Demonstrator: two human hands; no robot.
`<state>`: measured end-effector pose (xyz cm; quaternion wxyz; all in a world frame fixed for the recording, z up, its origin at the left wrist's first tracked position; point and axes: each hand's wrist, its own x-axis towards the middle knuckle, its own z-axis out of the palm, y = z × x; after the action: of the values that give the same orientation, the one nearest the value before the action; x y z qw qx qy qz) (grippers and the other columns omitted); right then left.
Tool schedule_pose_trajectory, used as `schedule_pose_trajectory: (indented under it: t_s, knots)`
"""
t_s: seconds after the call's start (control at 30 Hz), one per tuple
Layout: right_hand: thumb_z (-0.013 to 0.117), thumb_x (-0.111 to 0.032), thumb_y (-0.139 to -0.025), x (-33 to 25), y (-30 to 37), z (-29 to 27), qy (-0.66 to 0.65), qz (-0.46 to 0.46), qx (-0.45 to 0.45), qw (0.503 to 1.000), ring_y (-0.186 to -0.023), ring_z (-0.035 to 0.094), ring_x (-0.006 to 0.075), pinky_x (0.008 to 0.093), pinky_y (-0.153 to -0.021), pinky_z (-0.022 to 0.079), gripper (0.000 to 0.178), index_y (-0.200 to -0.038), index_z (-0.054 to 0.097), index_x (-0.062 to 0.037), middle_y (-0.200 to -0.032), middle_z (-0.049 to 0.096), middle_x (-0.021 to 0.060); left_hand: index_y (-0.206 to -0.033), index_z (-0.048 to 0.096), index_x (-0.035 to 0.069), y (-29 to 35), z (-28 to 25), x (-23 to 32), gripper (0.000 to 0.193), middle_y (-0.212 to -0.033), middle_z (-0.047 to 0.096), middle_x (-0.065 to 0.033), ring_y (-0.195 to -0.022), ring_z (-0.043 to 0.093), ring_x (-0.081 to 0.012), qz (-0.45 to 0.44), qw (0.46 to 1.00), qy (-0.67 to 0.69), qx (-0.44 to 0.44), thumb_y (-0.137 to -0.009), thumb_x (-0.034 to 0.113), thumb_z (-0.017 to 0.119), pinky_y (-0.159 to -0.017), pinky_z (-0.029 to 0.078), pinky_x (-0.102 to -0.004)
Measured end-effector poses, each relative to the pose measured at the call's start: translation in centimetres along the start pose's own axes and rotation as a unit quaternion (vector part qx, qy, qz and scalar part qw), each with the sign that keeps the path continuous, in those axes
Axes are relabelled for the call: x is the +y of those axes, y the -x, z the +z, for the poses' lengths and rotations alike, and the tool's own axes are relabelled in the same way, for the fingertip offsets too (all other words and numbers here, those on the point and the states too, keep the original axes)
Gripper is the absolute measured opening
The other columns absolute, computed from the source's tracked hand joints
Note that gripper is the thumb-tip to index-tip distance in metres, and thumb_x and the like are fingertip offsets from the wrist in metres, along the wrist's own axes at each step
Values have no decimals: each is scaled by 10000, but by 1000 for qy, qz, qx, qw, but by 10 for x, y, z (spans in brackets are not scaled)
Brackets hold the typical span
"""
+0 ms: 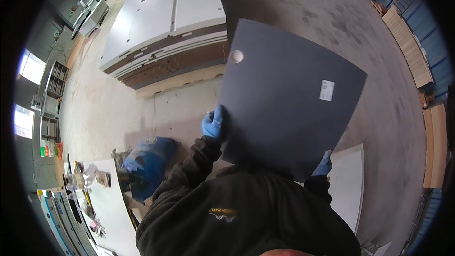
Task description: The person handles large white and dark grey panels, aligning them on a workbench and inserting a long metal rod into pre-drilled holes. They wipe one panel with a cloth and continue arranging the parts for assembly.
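Observation:
A large dark grey panel [284, 99] is held up in front of my body, tilted a little clockwise. It has a round hole [237, 56] near its upper left corner and a white label [327, 90] toward its right side. Gloved in blue, my left hand [213, 122] grips the panel's left edge. My right hand [323, 164], in a blue glove too, holds the lower right edge. Fingers of both hands that reach behind the panel are hidden.
Ahead on the left stands a stack of white and brown panels [173, 33]. A blue bag [150, 163] lies by my left elbow, beside a white table [106, 199] with small items. Another white panel [348, 185] is at my right. Wooden boards [407, 42] lean along the right wall.

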<state>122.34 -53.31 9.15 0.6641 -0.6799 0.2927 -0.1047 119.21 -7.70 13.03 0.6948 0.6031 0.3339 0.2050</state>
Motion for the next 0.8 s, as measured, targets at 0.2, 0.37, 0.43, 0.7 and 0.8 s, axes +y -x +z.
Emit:
schedule_pose_trajectory:
  t_s: [0.2, 0.37, 0.43, 0.7, 0.8]
  knots:
    - [578, -546, -1019, -39, -168, 146, -172, 27, -45, 984, -1136, 622, 243, 358, -990, 510, 683, -1248, 649, 93, -1285, 653, 148, -907, 694, -53, -194, 176, 44, 486, -752, 668, -58, -724, 578, -128, 41, 997, -46, -38, -1003, 421, 649, -691, 501, -319]
    - [575, -542, -1021, -136, -324, 293, 46, -29, -11, 998, -1130, 643, 252, 350, -990, 510, 705, -1274, 637, 114, -1280, 673, 156, -958, 699, -63, -324, 279, 106, 501, -801, 693, -79, -762, 607, -130, 36, 995, -98, 9, -997, 435, 657, -722, 516, -311]
    - [578, -533, -1023, -165, -379, 352, 80, -37, -25, 996, -1095, 658, 247, 343, -969, 519, 686, -1247, 657, 111, -1236, 694, 152, -992, 698, -70, -373, 305, 118, 513, -833, 701, -84, -782, 613, -132, 11, 997, -73, 29, -995, 442, 660, -733, 518, -311]
    - [587, -479, -1037, -209, -571, 624, 80, -74, -101, 989, -1049, 670, 225, 328, -943, 527, 611, -1215, 688, 97, -1184, 718, 147, -1053, 695, -74, -645, 407, 131, 549, -882, 712, -99, -821, 629, -160, -13, 992, -75, 96, -996, 470, 651, -770, 526, -320]
    - [592, -479, -1035, -231, -634, 734, 49, -36, -64, 996, -1079, 658, 217, 326, -950, 528, 625, -1235, 669, 108, -1218, 700, 145, -1063, 693, -76, -775, 446, 157, 572, -886, 710, -114, -832, 635, -178, -1, 994, -66, 86, -992, 490, 646, -782, 527, -329]
